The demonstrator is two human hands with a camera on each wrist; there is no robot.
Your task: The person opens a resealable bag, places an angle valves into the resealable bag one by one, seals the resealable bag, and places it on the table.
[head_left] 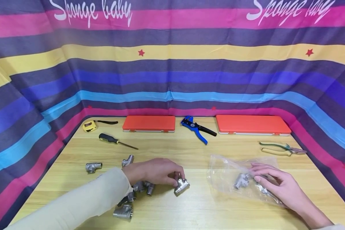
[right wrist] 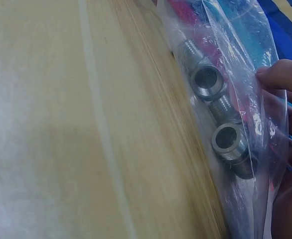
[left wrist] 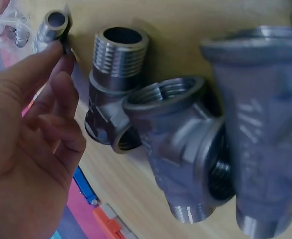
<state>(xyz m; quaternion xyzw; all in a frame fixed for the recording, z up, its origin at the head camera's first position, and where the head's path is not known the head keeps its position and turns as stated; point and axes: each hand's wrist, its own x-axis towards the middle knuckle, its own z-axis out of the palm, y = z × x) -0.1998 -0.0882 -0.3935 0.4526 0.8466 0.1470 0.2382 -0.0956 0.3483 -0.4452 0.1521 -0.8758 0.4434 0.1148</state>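
Cream fabric sleeve (head_left: 74,199) ends at the left hand (head_left: 158,171), which pinches a silver threaded metal tee (head_left: 182,186); the right hand (head_left: 284,188) grips a clear plastic bag (head_left: 222,171) containing similar fittings (head_left: 242,181).

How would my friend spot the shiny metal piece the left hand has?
Find the wooden table, then the left hand in its cream sleeve. That hand pinches a silver pipe fitting. Only this one is pinched; the other fittings lie loose or sit inside the clear plastic bag.

tape measure (head_left: 90,126) | screwdriver (head_left: 110,138) | orange case (head_left: 149,123) | wire stripper (head_left: 193,125) | longer orange case (head_left: 252,124) (both cases closed) | pliers (head_left: 288,148) | striped cloth (head_left: 189,76)
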